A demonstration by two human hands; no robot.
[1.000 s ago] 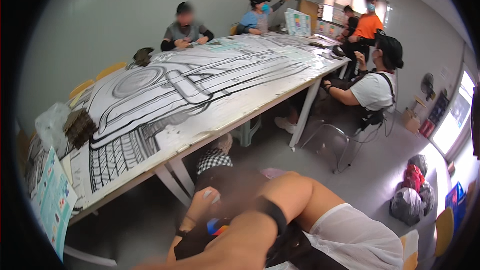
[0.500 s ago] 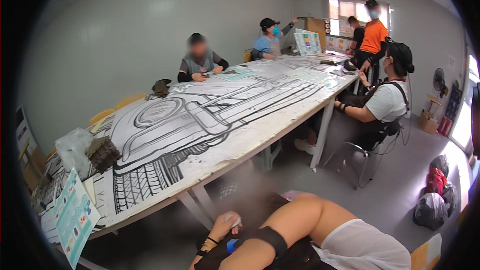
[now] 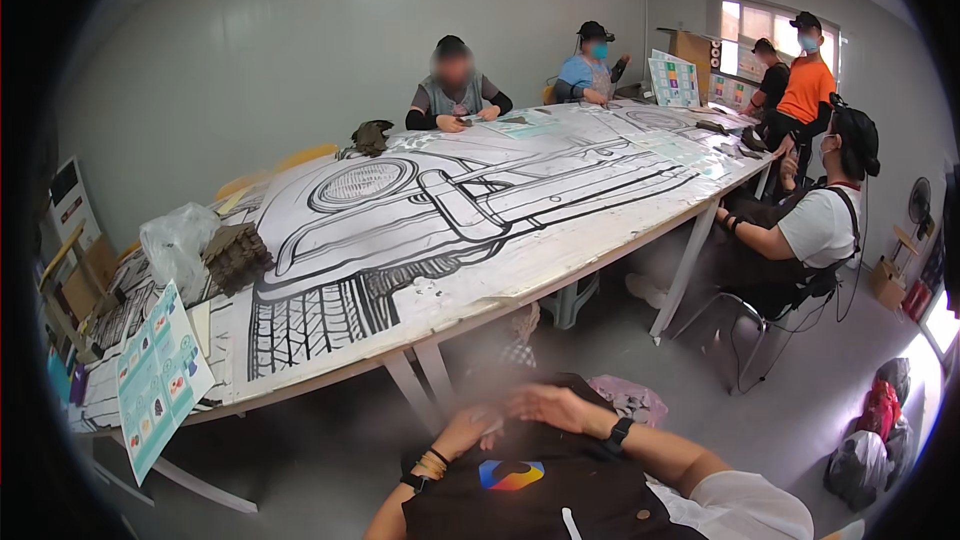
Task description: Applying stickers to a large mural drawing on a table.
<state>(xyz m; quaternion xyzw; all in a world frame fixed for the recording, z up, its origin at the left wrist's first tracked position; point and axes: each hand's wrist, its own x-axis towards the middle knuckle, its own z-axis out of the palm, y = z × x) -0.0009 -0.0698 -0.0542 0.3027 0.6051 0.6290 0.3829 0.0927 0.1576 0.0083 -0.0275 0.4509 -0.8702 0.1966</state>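
The person's left hand [image 3: 470, 430] and right hand [image 3: 550, 405] are meeting low at six o'clock, over the black garment [image 3: 520, 480] with a coloured emblem covering the person's front. The right hand is lying flat, fingers [image 3: 520, 402] stretched toward nine o'clock, across the left hand, whose fingers are curling out of clear sight; whether either is gripping the cloth I cannot tell, as the area is blurred. The garment is sitting directly beneath both hands, toward six o'clock, with neither hand clearly nearer. The tabletop [image 3: 540, 270] with its big black-and-white car drawing is stretching away at twelve o'clock, well apart.
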